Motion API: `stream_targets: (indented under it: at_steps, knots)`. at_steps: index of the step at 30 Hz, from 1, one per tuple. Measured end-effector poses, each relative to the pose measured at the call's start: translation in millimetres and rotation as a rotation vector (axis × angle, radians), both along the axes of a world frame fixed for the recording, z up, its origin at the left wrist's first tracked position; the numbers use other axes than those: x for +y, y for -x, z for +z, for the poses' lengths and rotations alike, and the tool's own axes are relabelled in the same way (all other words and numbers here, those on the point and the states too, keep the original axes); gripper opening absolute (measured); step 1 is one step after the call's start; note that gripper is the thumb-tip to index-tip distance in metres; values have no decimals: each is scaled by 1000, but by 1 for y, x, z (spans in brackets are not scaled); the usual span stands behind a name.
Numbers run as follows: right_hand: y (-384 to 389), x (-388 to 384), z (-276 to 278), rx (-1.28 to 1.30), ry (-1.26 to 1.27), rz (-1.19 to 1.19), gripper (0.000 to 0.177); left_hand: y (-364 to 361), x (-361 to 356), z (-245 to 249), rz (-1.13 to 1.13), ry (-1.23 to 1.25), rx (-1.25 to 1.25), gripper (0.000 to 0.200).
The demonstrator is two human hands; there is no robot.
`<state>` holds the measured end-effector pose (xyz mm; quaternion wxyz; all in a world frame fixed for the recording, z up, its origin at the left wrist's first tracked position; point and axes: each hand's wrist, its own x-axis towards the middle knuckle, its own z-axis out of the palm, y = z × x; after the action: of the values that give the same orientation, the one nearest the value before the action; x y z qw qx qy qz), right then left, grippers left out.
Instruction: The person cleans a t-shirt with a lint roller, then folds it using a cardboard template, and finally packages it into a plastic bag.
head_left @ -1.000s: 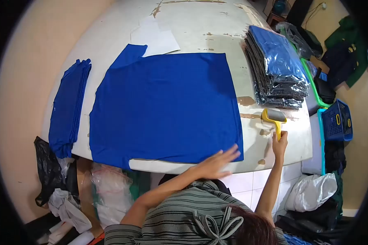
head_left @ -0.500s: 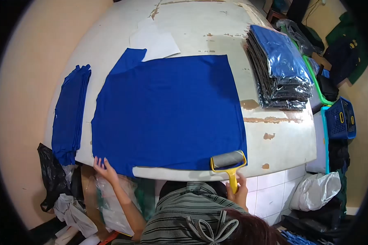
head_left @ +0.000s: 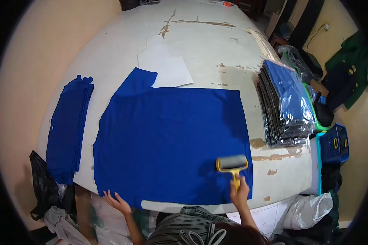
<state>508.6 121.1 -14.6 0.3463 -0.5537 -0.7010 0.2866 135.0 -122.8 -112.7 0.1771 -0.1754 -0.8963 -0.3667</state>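
Note:
A blue garment (head_left: 167,139) lies spread on the pale table (head_left: 208,45), one sleeve pointing up and left. Gripped in my right hand (head_left: 239,190) is the yellow handle of a lint roller (head_left: 232,162), its grey cylinder over the garment's lower right part. Whether the roller touches the cloth cannot be told. My left hand (head_left: 117,201) is at the garment's lower left edge, palm up with fingers apart, holding nothing. Left of the garment lies a stack of folded blue cloth (head_left: 68,130).
Plastic-wrapped garments (head_left: 288,102) are stacked at the table's right. White paper (head_left: 167,69) lies beyond the garment. A blue basket (head_left: 334,143) stands off the right edge, above a white sack (head_left: 308,212). Black plastic bags (head_left: 45,183) are at the lower left.
My right hand has raised the roller from the table's near edge to over the garment. The head view has shifted, so the table's things appear lower. My left hand stays by the garment's corner.

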Motion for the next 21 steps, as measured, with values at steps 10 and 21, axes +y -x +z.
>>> stream_targets:
  at_steps: [10, 21]
  knots:
    - [133, 322, -35, -11, -18, -128, 26, -7, 5, 2, 39, 44, 26, 34]
    - [52, 107, -2, -39, 31, -2, 25, -8, 3, 0, -2, -84, 52, 34]
